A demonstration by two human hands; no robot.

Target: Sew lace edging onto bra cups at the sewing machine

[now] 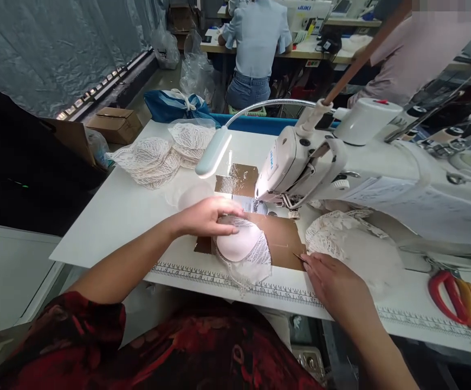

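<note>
A white padded bra cup (239,244) with lace along its side lies under the front of the sewing machine. Across its upper edge rests my left hand (213,216), fingers stretched out and thumb apart on the cup. My right hand (336,276) is closed near the table's front edge, to the right of the cup. From its fingertips pokes a thin pointed tool (299,257), over brown tape (282,238); most of the tool is hidden in the hand. The white JUKI sewing machine (284,162) stands just beyond, its needle area behind the cup.
Lace pieces (149,160) are stacked at the back left. More lace (333,233) lies under the machine arm. A lamp (214,151) hangs over the table. Scissors (458,303) with red and orange handles lie at right. A ruler strip (202,274) follows the front edge. People sit beyond.
</note>
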